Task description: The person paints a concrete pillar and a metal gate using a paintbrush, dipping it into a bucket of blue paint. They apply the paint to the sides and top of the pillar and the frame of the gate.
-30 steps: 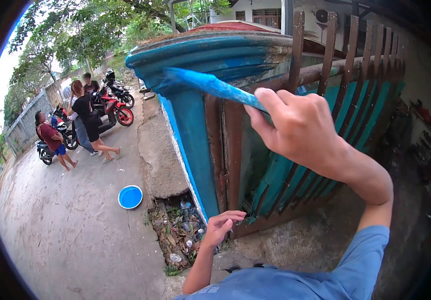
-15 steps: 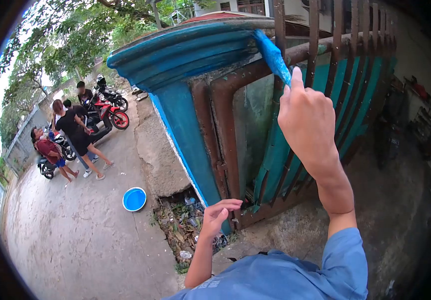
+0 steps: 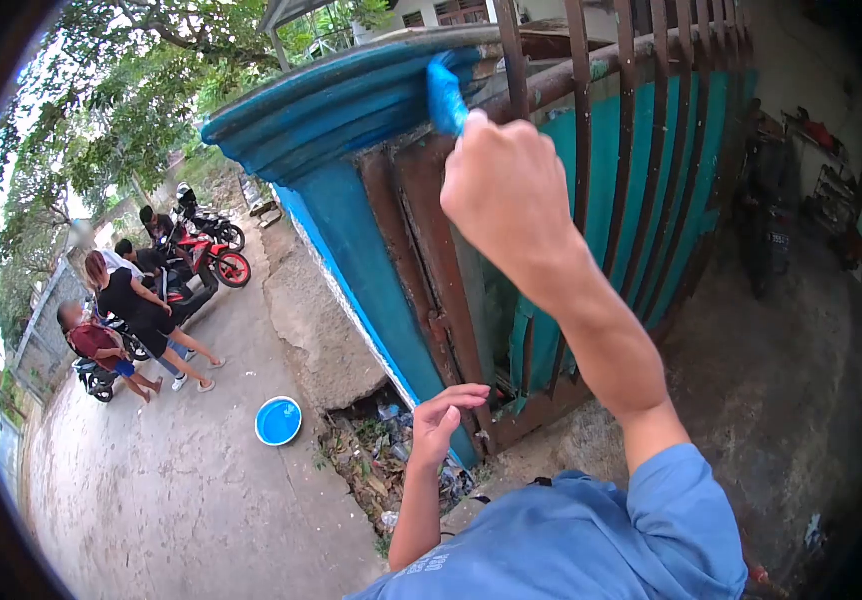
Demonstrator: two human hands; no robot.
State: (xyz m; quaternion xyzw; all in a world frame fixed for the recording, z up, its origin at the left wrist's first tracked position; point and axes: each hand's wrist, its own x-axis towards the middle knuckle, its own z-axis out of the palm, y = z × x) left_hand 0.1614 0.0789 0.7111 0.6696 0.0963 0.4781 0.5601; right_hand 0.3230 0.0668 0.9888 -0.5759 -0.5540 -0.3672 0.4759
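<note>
My right hand (image 3: 516,195) is closed around a paintbrush whose blue-coated head (image 3: 445,97) points up against the right end of the pillar's moulded top (image 3: 321,110). The handle is hidden in my fist. The pillar's face (image 3: 336,220) is blue, and the moulding shows darker and brighter blue bands. My left hand (image 3: 439,425) hangs low by the pillar's foot, fingers stretched out together and thumb apart, holding nothing. Left of it on the ground stands a round white basin (image 3: 278,444) of bright blue paint.
A brown metal gate (image 3: 581,130) with teal panels adjoins the pillar on the right. Below my left hand a broken gutter (image 3: 376,465) holds litter and leaves. Several people (image 3: 136,305) gather near a red motorcycle (image 3: 216,260) on the concrete lane (image 3: 181,480).
My right hand has moved left with the paintbrush, along the moulding and away from the gate bars. My left hand keeps nearly the same pose. The view has shifted slightly.
</note>
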